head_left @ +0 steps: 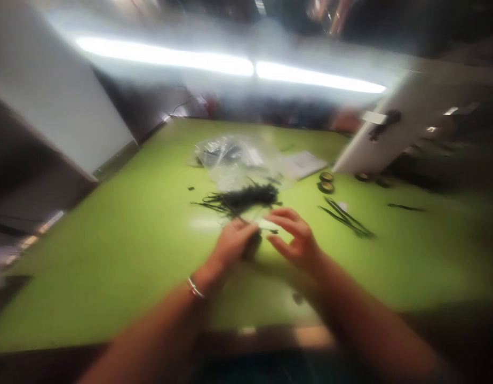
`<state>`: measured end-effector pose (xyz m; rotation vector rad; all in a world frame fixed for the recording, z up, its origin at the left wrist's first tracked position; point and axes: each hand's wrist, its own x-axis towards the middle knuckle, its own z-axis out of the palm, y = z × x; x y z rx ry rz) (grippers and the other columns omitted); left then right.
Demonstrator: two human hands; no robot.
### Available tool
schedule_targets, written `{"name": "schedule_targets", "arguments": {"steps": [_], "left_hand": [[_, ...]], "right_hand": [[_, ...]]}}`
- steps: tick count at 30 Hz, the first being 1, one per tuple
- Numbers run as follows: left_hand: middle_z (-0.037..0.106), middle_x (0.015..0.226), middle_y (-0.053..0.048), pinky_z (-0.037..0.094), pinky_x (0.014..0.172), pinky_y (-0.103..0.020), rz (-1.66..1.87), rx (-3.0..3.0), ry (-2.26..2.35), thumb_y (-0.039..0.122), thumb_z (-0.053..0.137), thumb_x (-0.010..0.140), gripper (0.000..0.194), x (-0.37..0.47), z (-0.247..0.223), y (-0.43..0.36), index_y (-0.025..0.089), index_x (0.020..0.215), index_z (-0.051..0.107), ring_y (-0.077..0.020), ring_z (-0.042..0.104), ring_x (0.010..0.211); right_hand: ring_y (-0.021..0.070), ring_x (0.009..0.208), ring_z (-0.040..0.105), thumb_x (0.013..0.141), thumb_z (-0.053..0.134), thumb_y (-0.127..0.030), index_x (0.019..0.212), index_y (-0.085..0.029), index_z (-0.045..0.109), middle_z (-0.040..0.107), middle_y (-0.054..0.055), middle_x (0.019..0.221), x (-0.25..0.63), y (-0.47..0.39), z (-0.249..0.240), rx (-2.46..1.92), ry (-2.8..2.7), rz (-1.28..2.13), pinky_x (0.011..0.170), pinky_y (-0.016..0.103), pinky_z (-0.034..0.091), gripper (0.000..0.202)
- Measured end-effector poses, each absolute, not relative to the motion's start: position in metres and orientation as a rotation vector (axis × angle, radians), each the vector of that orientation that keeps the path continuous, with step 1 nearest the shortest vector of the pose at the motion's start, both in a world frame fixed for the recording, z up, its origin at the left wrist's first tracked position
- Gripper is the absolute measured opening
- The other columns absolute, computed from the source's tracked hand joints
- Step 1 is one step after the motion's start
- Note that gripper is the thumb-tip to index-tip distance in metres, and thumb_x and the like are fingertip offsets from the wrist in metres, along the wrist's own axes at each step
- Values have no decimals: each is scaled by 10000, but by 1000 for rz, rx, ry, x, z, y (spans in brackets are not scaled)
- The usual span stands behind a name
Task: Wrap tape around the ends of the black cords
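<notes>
My left hand (233, 242), with a bracelet at its wrist, is closed with thumb and fingers pinched on a thin black wire (272, 231). The wire's dark tip sticks out to the right, toward my other hand. My right hand (293, 237) is open beside that tip, thumb and fingers apart. Just beyond both hands lies a bundle of short black wires (246, 198), loose ends pointing left. Blur hides the finer detail at my left fingertips.
Behind the bundle a clear plastic bag (230, 157) lies on the green table (130, 256), beside a white sheet (303, 164). To the right are small black-and-yellow rolls (325, 186), dark tweezers (344, 216) and a thin dark tool (404, 207). White panels (374, 141) stand at both sides.
</notes>
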<state>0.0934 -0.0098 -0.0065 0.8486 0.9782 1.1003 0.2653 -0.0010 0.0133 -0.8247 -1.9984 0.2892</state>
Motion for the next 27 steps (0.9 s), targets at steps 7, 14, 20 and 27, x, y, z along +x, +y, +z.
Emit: {"name": "schedule_targets", "arguments": {"steps": [7, 14, 20, 27], "left_hand": [[546, 578, 23, 311, 494, -207, 1274, 1278, 1157, 281, 696, 733, 160, 99, 6, -16, 145, 681, 630, -85, 429, 522], [583, 614, -2, 331, 486, -211, 1200, 1234, 1130, 372, 674, 772, 233, 99, -1, -15, 154, 705, 629, -93, 458, 508], [563, 505, -26, 352, 468, -235, 955, 962, 959, 567, 581, 812, 450, 98, -2, -16, 147, 652, 570, -114, 482, 456], [450, 420, 37, 277, 397, -211, 1045, 711, 972, 428, 761, 661, 365, 95, 4, -12, 147, 587, 540, -69, 373, 373]], "right_hand": [[124, 616, 563, 865, 550, -258, 689, -170, 655, 638, -4, 638, 261, -1, 19, -1220, -1926, 756, 585, 239, 425, 224], [108, 605, 515, 830, 553, -188, 697, -183, 595, 603, -18, 652, 260, -1, 13, -1102, -1990, 658, 587, 229, 410, 140], [179, 747, 479, 890, 465, -124, 762, -189, 558, 554, 46, 751, 260, -2, 9, -917, -2158, 68, 691, 304, 430, 171], [209, 779, 461, 915, 454, -120, 823, -189, 605, 532, 60, 724, 258, -1, 5, -836, -2268, -331, 758, 344, 450, 190]]}}
